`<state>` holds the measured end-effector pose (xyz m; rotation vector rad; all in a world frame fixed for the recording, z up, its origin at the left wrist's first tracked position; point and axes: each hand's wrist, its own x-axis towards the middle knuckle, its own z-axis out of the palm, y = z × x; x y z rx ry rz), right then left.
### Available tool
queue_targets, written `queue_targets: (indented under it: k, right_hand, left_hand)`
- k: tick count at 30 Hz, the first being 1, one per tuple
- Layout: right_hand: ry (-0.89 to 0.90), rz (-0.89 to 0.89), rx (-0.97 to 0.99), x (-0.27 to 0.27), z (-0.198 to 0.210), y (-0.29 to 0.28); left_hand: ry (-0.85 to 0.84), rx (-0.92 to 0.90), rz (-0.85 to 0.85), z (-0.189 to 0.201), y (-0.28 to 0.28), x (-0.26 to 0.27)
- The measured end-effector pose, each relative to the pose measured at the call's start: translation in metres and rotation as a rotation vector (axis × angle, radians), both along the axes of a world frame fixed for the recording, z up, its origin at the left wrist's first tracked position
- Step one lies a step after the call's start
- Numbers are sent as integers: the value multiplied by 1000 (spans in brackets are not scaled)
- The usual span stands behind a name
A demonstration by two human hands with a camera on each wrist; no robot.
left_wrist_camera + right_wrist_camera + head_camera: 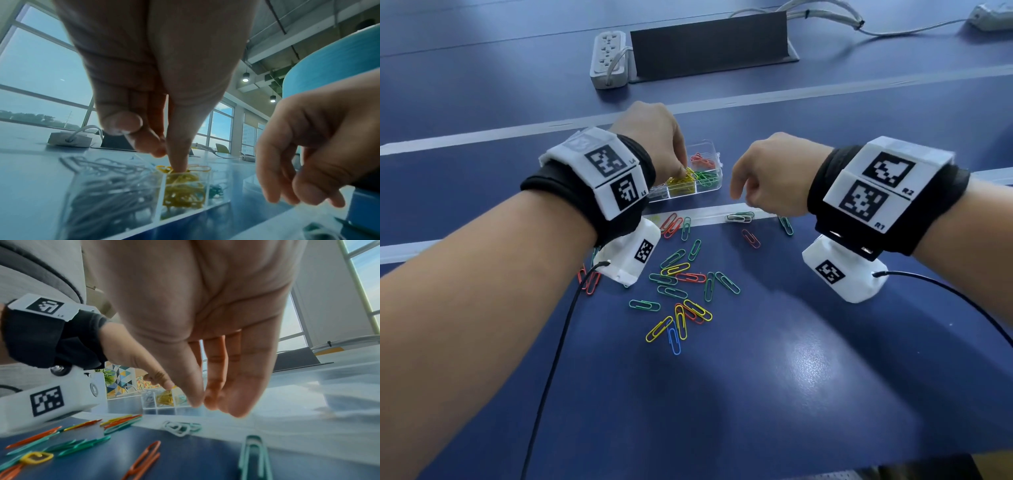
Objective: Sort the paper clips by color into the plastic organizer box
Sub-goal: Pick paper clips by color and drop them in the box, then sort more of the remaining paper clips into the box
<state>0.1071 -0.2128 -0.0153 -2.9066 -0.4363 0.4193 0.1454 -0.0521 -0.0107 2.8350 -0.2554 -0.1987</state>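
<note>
A clear plastic organizer box (717, 161) holds red, green, yellow and silver clips in separate compartments. My left hand (681, 169) reaches down into the yellow compartment (183, 191). Its index fingertip (178, 167) touches the yellow clips on top, with the thumb close beside it. Whether it pinches a clip is hidden. My right hand (743, 197) hovers to the right of the box with fingers (211, 400) relaxed and nothing in them. Just below it lie a white and a green clip (739, 217). Several loose clips (678, 291) in red, green, yellow and blue are scattered nearer to me.
A power strip (607, 58) and a dark angled stand (709, 44) sit at the far side, with cables (825, 15) behind. Pale strips (705, 214) cross the blue table. Wrist-camera cables (558, 359) trail toward me. The table's near edge (893, 462) is at bottom right.
</note>
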Motion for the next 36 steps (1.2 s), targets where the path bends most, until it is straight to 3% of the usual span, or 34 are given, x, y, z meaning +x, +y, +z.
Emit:
queue_targets:
  k: [10, 23, 28, 33, 36]
  right_hand:
    - [12, -5, -8, 1, -1, 2]
    - [-9, 15, -31, 0, -2, 8]
    - [-20, 69, -102, -2, -1, 16]
    - [9, 127, -90, -2, -7, 22]
    - [54, 113, -41, -5, -7, 25]
  left_hand:
    - [-92, -15, -119, 1, -1, -6]
    - [-120, -91, -117, 0, 15, -13]
    - [-41, -97, -148, -2, 30, -31]
    - [97, 9, -169, -11, 40, -42]
    - [96, 6, -202, -13, 39, -47]
